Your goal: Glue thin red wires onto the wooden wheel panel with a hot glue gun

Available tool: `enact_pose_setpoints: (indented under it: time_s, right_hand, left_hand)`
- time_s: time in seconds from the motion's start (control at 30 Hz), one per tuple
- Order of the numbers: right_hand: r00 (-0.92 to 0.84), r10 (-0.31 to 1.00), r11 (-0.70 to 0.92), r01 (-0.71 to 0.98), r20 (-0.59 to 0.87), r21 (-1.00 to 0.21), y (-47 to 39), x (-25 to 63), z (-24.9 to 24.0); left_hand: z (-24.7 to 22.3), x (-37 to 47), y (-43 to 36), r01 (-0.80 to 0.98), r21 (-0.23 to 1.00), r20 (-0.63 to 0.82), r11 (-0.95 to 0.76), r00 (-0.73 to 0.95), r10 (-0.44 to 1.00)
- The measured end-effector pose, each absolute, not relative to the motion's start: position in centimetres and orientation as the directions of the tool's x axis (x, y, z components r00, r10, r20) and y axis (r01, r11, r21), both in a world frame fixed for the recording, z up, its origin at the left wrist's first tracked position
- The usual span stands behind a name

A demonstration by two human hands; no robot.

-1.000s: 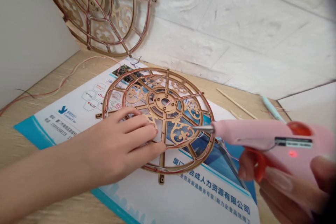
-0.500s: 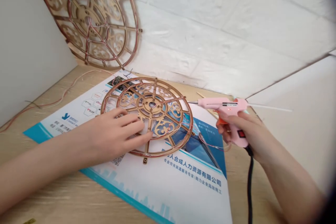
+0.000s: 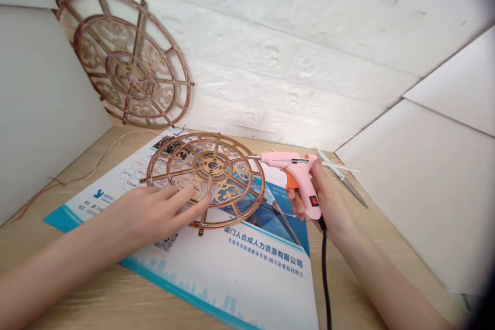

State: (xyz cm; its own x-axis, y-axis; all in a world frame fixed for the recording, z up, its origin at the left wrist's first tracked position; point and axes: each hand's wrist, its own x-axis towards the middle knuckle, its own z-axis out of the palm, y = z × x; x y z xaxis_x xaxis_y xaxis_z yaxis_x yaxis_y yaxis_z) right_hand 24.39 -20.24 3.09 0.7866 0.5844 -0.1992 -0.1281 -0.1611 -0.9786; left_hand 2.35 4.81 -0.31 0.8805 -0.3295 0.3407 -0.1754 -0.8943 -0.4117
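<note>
A gold-coloured round openwork frame [image 3: 204,166] with scrollwork panels lies flat, reddish and white wires running along its rings. My left hand [image 3: 162,211] rests on its near left side, fingers spread out and holding nothing. My right hand [image 3: 328,201] is wrapped round the handle of a pink hot glue gun [image 3: 305,175] with an orange trigger. The gun's thin metal nozzle points left over the frame's right rim; whether it touches is unclear. A whitish glue stick [image 3: 344,167] pokes out of the gun's back.
Under the frame lies a blue and white printed brochure [image 3: 247,278] on the wooden table. A similar round frame [image 3: 127,75] leans against the back wall, trailing thin wires [image 3: 104,149] leftward. A pointed tool with a light blue handle [image 3: 328,162] lies right of the gun, whose black cord [image 3: 326,273] hangs down.
The glue gun has moved inward, its nozzle tip now over the frame's right rim. More of the orange trigger shows. The view has shifted, uncovering the blue-handled tool. My left hand stays on the frame.
</note>
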Motion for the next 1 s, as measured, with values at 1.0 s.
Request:
enact_pose_setpoints:
  time_s: [1.0]
  right_hand:
    - [0.632,0.769,0.207,-0.383,-0.092,-0.9,-18.1,19.7,2.0]
  left_hand:
    - [3.9,3.0,0.4,-0.018,0.701,0.065,-0.713,0.997,0.038]
